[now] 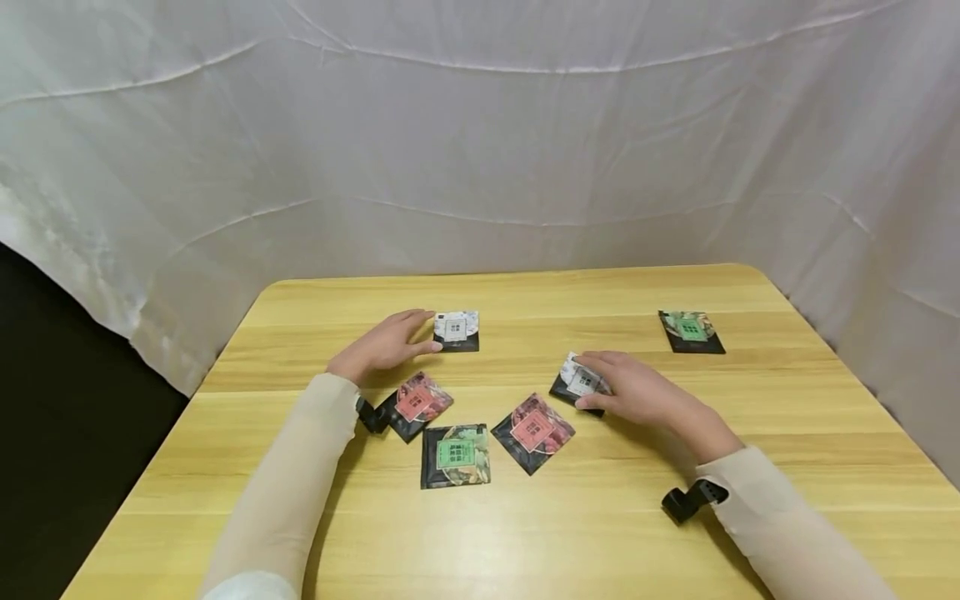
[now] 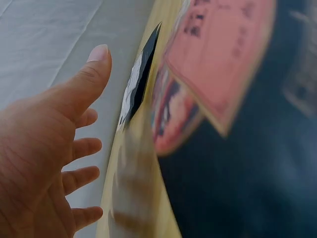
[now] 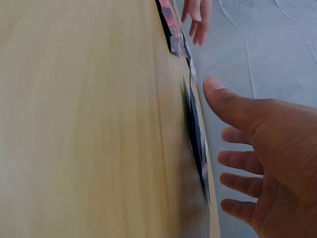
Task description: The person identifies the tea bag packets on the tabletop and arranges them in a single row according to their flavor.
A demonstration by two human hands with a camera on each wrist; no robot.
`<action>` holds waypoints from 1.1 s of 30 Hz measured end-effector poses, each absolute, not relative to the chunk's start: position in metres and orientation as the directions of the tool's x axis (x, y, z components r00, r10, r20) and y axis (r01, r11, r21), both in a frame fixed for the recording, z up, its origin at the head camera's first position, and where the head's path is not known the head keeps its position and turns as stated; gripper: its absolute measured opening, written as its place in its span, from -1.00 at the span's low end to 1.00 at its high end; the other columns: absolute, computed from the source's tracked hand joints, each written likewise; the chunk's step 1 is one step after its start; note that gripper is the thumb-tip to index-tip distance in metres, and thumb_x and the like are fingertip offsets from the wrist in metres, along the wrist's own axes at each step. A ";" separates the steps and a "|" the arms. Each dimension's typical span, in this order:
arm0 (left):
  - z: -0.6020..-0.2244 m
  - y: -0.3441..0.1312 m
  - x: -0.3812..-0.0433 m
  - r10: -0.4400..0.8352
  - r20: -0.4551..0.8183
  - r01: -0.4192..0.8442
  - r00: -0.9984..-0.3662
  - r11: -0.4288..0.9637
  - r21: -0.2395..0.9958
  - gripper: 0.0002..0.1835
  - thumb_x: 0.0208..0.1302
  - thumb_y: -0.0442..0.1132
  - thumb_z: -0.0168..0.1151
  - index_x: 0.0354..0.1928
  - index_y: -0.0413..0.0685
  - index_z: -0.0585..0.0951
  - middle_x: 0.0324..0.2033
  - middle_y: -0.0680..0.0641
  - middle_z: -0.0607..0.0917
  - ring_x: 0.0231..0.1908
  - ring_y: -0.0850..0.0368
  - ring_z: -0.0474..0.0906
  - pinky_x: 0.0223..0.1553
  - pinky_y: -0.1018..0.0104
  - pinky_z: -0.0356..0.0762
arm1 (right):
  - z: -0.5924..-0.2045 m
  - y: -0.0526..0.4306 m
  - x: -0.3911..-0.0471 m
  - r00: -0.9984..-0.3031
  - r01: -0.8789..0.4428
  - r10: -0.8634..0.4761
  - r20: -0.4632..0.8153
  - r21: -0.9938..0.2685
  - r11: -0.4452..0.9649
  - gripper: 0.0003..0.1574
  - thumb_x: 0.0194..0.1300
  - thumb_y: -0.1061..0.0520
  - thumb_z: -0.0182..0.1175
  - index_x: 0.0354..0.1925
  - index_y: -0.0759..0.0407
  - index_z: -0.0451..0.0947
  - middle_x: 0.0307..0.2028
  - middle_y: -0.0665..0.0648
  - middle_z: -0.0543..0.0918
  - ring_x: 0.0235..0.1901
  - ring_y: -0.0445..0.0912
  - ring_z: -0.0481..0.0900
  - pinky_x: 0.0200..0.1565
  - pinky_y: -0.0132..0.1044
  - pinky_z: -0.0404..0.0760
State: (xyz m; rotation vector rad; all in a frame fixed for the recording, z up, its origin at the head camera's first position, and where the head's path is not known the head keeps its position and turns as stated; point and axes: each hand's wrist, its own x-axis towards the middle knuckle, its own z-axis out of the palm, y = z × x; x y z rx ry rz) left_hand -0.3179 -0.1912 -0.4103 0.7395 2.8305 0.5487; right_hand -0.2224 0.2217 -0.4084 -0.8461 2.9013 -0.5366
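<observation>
Six flat black sachets with coloured labels lie apart, in white, red and green kinds. My left hand point(image 1: 384, 342) is at the left edge of a white-labelled sachet point(image 1: 456, 331), its fingers extended and thumb apart in the left wrist view. Below that wrist lies a red-labelled sachet point(image 1: 417, 404), large and close in the left wrist view. My right hand point(image 1: 636, 388) hovers at a second white-labelled sachet point(image 1: 582, 382) and partly covers it. In the right wrist view its thumb and fingers stand spread, with nothing gripped between them.
Another red-labelled sachet point(image 1: 533, 433) and a green-labelled sachet point(image 1: 455, 455) lie nearer on the wooden table point(image 1: 570, 533). One more green-labelled sachet point(image 1: 691, 332) is at the far right. Pale cloth point(image 1: 480, 150) hangs behind the table's back edge.
</observation>
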 end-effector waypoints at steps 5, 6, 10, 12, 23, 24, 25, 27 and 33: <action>-0.408 -0.180 -0.325 0.515 -0.070 0.451 -0.855 0.802 0.391 -0.15 0.37 0.30 0.03 0.53 0.00 0.11 0.46 -0.17 0.16 0.44 -0.16 0.05 0.42 -0.11 0.01 | -0.410 0.218 -0.221 -0.830 -0.540 -0.556 0.057 -0.336 0.772 -0.05 0.28 -0.26 0.25 0.41 0.26 0.28 0.35 0.33 0.34 0.33 0.27 0.27 0.34 0.17 0.19; -0.408 -0.178 -0.327 0.514 -0.074 0.449 -0.855 0.803 0.393 -0.15 0.36 0.29 0.04 0.53 0.01 0.12 0.46 -0.16 0.18 0.43 -0.15 0.06 0.41 -0.11 0.02 | -0.410 0.217 -0.221 -0.825 -0.548 -0.562 0.062 -0.329 0.769 -0.06 0.29 -0.26 0.24 0.40 0.27 0.30 0.34 0.33 0.35 0.32 0.27 0.28 0.34 0.17 0.20; -0.405 -0.170 -0.331 0.522 -0.080 0.456 -0.849 0.801 0.387 -0.17 0.35 0.27 0.07 0.52 0.03 0.16 0.45 -0.14 0.21 0.42 -0.13 0.09 0.41 -0.09 0.06 | -0.411 0.213 -0.221 -0.817 -0.563 -0.572 0.072 -0.314 0.765 -0.12 0.30 -0.23 0.25 0.36 0.28 0.35 0.33 0.32 0.37 0.30 0.27 0.31 0.33 0.17 0.23; -0.404 -0.167 -0.334 0.531 -0.078 0.465 -0.844 0.796 0.387 -0.18 0.35 0.25 0.10 0.51 0.01 0.18 0.44 -0.16 0.23 0.42 -0.15 0.10 0.40 -0.10 0.07 | -0.411 0.212 -0.221 -0.811 -0.573 -0.580 0.075 -0.303 0.761 -0.14 0.30 -0.21 0.26 0.35 0.29 0.37 0.32 0.33 0.38 0.29 0.28 0.32 0.32 0.17 0.24; -0.404 -0.152 -0.342 0.577 -0.120 0.507 -0.808 0.784 0.357 -0.21 0.37 0.22 0.11 0.50 0.00 0.20 0.43 -0.17 0.25 0.41 -0.15 0.12 0.40 -0.09 0.09 | -0.415 0.209 -0.221 -0.802 -0.580 -0.597 0.037 -0.289 0.761 -0.30 0.37 -0.14 0.21 0.33 0.19 0.44 0.33 0.32 0.38 0.29 0.31 0.29 0.30 0.22 0.24; -0.404 -0.151 -0.343 0.582 -0.121 0.513 -0.804 0.782 0.354 -0.21 0.37 0.22 0.11 0.50 -0.01 0.21 0.43 -0.17 0.25 0.41 -0.15 0.12 0.40 -0.09 0.09 | -0.415 0.210 -0.221 -0.801 -0.582 -0.597 0.040 -0.285 0.761 -0.34 0.39 -0.12 0.19 0.32 0.18 0.45 0.33 0.32 0.38 0.28 0.31 0.30 0.30 0.22 0.24; -0.404 -0.149 -0.344 0.587 -0.122 0.519 -0.800 0.781 0.348 -0.21 0.37 0.22 0.11 0.50 -0.02 0.21 0.43 -0.17 0.25 0.41 -0.15 0.13 0.40 -0.08 0.09 | -0.416 0.210 -0.221 -0.800 -0.584 -0.598 0.043 -0.283 0.761 -0.37 0.40 -0.09 0.18 0.31 0.18 0.45 0.32 0.32 0.38 0.28 0.31 0.30 0.30 0.22 0.24; -0.404 -0.147 -0.345 0.592 -0.130 0.525 -0.796 0.780 0.340 -0.21 0.36 0.23 0.11 0.50 0.00 0.22 0.43 -0.15 0.26 0.41 -0.13 0.15 0.40 -0.05 0.10 | -0.416 0.211 -0.221 -0.796 -0.590 -0.603 0.049 -0.280 0.757 -0.41 0.41 -0.03 0.18 0.31 0.18 0.46 0.31 0.32 0.40 0.28 0.31 0.31 0.30 0.22 0.24; -0.404 -0.141 -0.346 0.598 -0.160 0.530 -0.786 0.783 0.325 -0.23 0.36 0.24 0.09 0.50 0.06 0.23 0.43 -0.12 0.27 0.41 -0.09 0.15 0.40 -0.02 0.11 | -0.417 0.212 -0.220 -0.792 -0.599 -0.607 0.063 -0.274 0.753 -0.40 0.38 0.07 0.22 0.32 0.23 0.43 0.29 0.34 0.41 0.26 0.28 0.37 0.28 0.18 0.30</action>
